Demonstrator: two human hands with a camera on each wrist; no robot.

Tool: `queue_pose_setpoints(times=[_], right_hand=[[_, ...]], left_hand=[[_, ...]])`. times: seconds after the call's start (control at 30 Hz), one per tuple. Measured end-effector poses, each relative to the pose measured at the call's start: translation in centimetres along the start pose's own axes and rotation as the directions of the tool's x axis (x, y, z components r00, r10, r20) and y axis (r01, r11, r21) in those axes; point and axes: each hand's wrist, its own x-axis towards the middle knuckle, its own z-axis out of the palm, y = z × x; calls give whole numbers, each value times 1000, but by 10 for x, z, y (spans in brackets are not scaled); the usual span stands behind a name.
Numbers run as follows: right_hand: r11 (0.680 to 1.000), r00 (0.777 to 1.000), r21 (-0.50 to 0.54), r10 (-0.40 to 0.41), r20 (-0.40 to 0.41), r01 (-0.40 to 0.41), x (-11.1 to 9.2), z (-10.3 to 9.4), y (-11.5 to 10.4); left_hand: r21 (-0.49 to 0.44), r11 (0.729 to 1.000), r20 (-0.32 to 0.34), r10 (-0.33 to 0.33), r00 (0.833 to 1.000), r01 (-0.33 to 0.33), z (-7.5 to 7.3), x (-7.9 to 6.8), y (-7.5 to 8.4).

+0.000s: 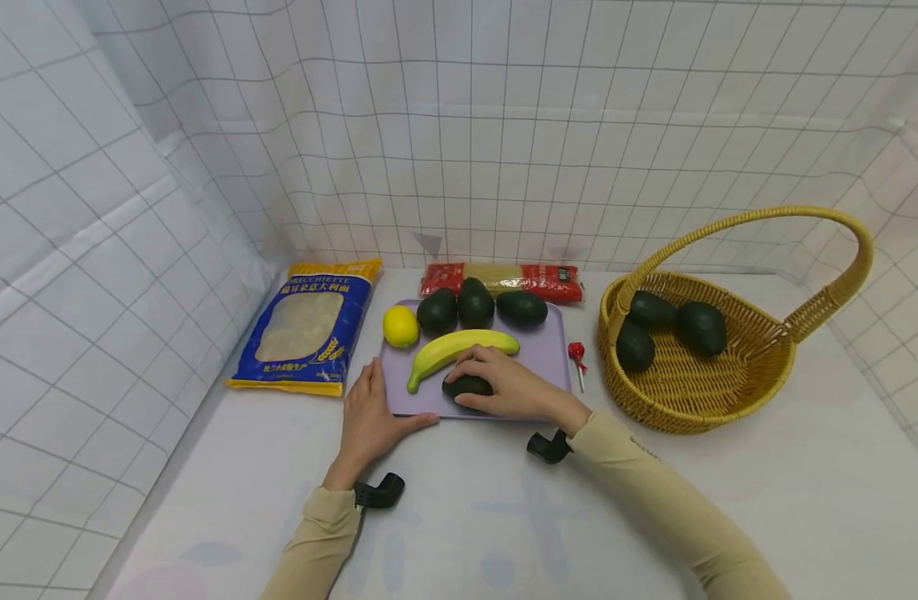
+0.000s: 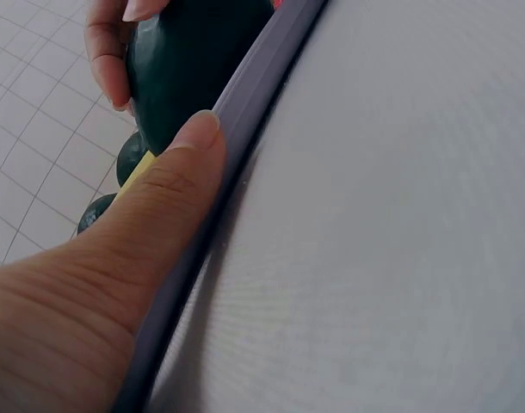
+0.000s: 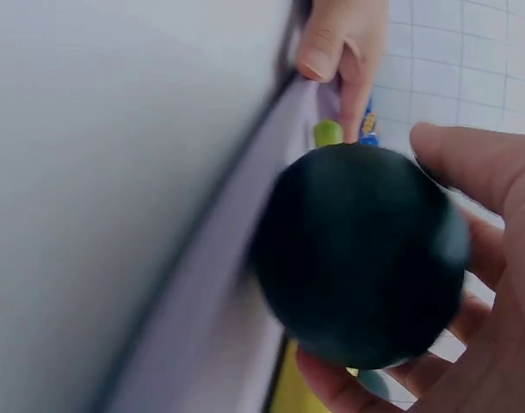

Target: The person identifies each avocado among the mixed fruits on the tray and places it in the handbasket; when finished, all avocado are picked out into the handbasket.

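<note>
Avocado progress: partway, by my judgement; three avocados (image 1: 475, 304) stand in a row on the tray (image 1: 537, 362) beyond the fingers of the right hand (image 1: 507, 385), one is in those fingers, and three lie in the wicker basket (image 1: 762, 375) well to their right. Whether the fruit is going onto the tray or coming off it cannot be told.
Right hand: fingers curved and clamped round the held avocado (image 3: 357, 258), spread only as far as its width.
Held avocado: within the right fingers, over the tray's near side; I cannot tell whether its underside touches the tray.
Left hand (image 1: 372, 421): fingers mostly straight along the tray's left rim, thumb spread well away along the near rim; no fruit held.
Banana (image 1: 459, 346): just beyond the right fingers, on the tray.
Lemon (image 1: 401, 327): beyond the left fingertips, at the tray's far left corner.
Lollipop (image 1: 576, 351): right of the right fingers, on the counter (image 1: 459, 517) between tray and basket.
Orecchiette bag (image 1: 301, 329): left of the left fingers, lying flat.
</note>
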Motion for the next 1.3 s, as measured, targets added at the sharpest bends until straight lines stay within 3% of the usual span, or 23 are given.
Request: queue_pose_setpoints(times=[0.5, 0.67, 1.1, 1.3], right_hand=[[994, 995, 58, 85, 50, -88, -26, -2, 13], [994, 996, 69, 86, 10, -86, -34, -6, 16], [977, 974, 97, 201, -100, -192, -61, -16, 10], [985, 970, 94, 161, -180, -146, -70, -25, 7]], left_hand=[[3, 1000, 21, -22, 1000, 22, -1, 0, 0], [3, 999, 29, -32, 999, 32, -1, 0, 1], [9, 1000, 16, -23, 1000, 23, 0, 0, 0], [0, 1000, 16, -22, 1000, 22, 0, 0, -1]])
